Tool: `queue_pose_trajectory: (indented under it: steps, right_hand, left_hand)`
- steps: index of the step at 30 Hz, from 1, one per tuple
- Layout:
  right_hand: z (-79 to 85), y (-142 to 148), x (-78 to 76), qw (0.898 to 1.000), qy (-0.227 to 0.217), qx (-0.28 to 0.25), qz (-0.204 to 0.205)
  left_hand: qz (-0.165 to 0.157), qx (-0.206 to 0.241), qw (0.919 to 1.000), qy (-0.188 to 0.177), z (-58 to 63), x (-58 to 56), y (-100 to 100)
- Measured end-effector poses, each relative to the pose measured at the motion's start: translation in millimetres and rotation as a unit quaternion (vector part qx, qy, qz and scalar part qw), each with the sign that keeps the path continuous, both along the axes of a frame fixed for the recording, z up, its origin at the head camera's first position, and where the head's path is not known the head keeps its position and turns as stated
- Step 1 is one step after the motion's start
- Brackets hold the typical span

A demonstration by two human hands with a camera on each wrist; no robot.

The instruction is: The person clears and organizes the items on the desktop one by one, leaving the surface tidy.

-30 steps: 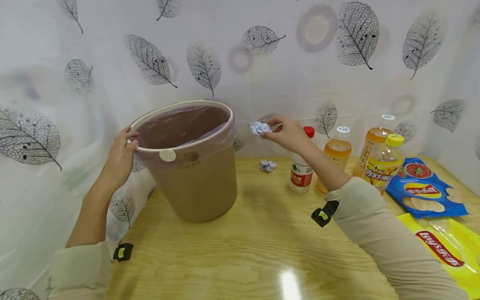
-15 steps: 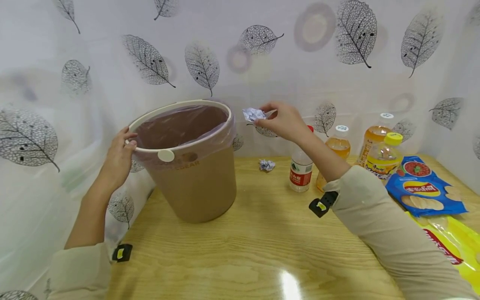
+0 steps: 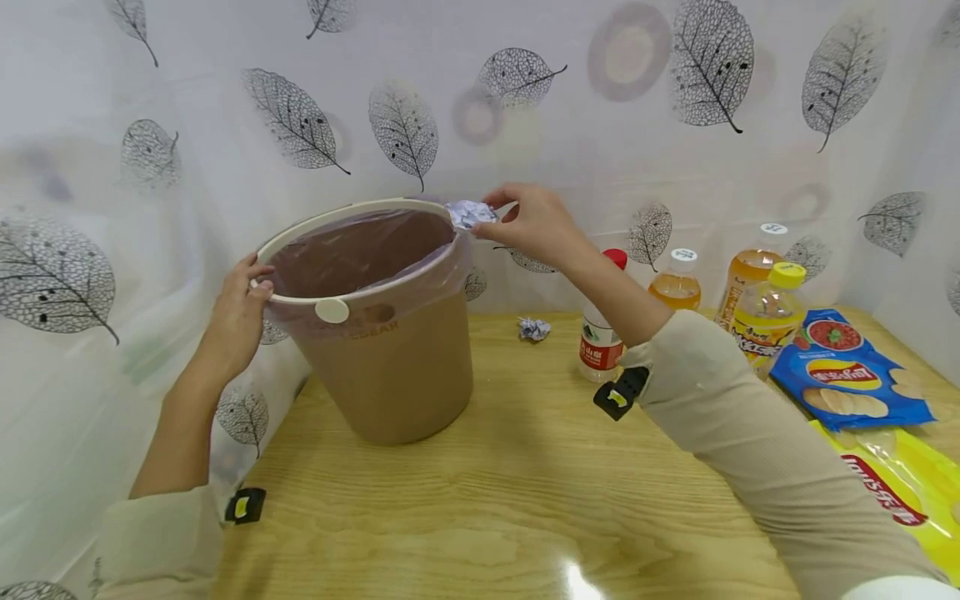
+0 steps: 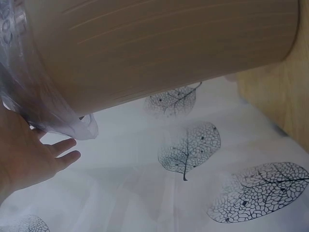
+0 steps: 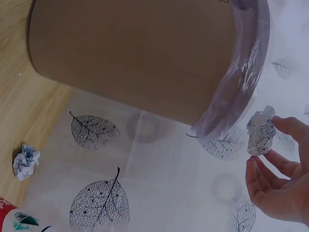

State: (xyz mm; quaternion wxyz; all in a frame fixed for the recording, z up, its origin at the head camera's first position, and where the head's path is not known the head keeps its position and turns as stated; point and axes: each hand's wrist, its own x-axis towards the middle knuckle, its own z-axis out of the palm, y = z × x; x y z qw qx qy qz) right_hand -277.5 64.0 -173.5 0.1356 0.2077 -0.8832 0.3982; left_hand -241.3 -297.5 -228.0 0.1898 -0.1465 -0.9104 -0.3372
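Observation:
A brown trash can [image 3: 390,375] with a cream rim and a thin plastic liner [image 4: 36,92] stands on the table, its mouth facing up. My left hand [image 3: 236,321] grips the rim at its left side, thumb and index finger at the edge; in the left wrist view other fingers [image 4: 65,153] extend outside the can. Between thumb and fingertips, my right hand [image 3: 532,221] pinches a crumpled paper ball [image 5: 262,131], which overlaps the rim's right edge in the head view. A second crumpled paper ball [image 3: 534,329] lies on the table right of the can.
A red-capped bottle [image 3: 600,346] stands behind my right forearm. Further right are an orange drink bottle [image 3: 675,290], another orange bottle [image 3: 752,265] and a yellow-capped bottle [image 3: 768,312]. A blue chip bag [image 3: 843,375] and a yellow chip bag [image 3: 918,467] lie at the right. A leaf-print curtain [image 3: 517,150] hangs behind.
My right hand has moved left and slightly up with the paper ball, from right of the can to its rim. My left hand keeps its place on the rim.

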Motion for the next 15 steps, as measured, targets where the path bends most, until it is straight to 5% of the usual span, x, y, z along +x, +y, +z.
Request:
queue_pose_trajectory:
  steps: [15]
  right_hand:
    - [3.8, -39.6, -7.9, 0.999, 0.018, 0.021, 0.026]
  left_hand:
    - [0.0, 0.009, 1.0, -0.001, 0.0, -0.5, -0.2]
